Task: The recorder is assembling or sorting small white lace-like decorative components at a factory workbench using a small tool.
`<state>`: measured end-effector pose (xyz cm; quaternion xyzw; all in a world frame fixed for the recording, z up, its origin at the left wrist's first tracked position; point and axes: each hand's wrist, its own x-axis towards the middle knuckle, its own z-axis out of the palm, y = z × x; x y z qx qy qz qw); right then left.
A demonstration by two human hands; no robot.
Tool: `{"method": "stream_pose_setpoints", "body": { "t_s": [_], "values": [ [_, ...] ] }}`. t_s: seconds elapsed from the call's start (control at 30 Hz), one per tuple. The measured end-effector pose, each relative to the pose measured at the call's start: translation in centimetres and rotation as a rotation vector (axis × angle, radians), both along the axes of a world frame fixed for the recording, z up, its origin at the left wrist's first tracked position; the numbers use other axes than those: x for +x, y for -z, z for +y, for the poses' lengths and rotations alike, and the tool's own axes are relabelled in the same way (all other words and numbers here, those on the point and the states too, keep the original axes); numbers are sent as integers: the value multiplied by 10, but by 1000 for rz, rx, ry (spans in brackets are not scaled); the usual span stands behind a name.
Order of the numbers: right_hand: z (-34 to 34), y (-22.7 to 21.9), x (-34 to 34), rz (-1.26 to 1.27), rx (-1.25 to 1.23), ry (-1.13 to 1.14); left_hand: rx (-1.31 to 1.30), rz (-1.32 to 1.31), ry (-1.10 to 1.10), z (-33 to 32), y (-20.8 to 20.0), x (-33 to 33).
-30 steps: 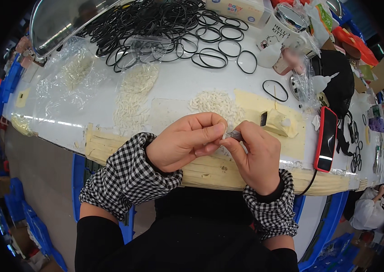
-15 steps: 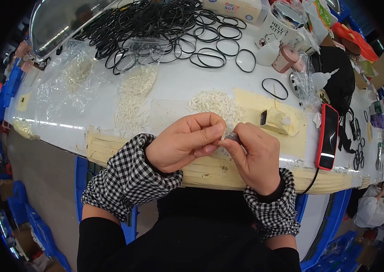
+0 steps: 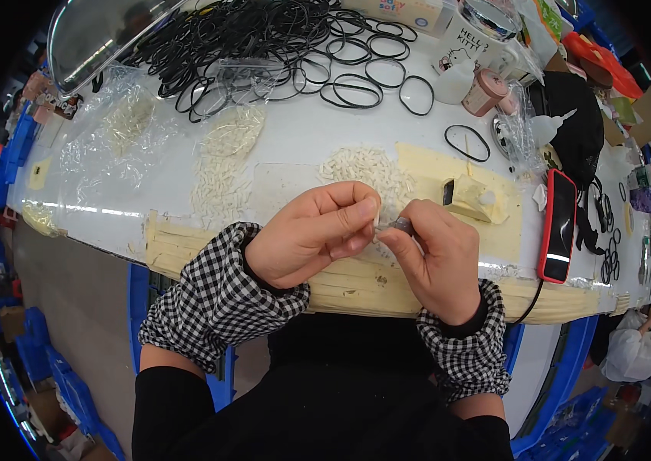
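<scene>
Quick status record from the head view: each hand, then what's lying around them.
Left hand: thumb and forefinger pinched together; any piece between them is too small to tell
Right hand: grips a small grey piece, close to the left fingertips
Just beyond hands: heap of small white pieces
Far side: tangled black bands
Right side: red-edged phone

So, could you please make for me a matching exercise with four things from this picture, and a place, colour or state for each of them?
Things:
1. Right hand
2. Phone
3. Heap of thin bands
4. Left hand

Descriptions:
A. black, tangled, towards the far side of the table
B. thumb against index finger, just left of the small grey object
C. red-edged, with a dark screen
D. gripping the small grey object

Right pairs: 1-D, 2-C, 3-A, 4-B
</scene>
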<state>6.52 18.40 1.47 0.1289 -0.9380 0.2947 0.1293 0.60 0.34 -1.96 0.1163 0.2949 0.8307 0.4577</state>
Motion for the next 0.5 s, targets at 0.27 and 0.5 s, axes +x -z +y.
{"method": "stream_pose_setpoints", "body": {
  "t_s": [0.27, 0.5],
  "values": [
    [6, 6, 8, -108, 21, -11, -122, -146, -311, -3, -3, -3],
    [1, 9, 6, -114, 138, 13, -246, -15, -301, 2, -4, -1]
  ]
}}
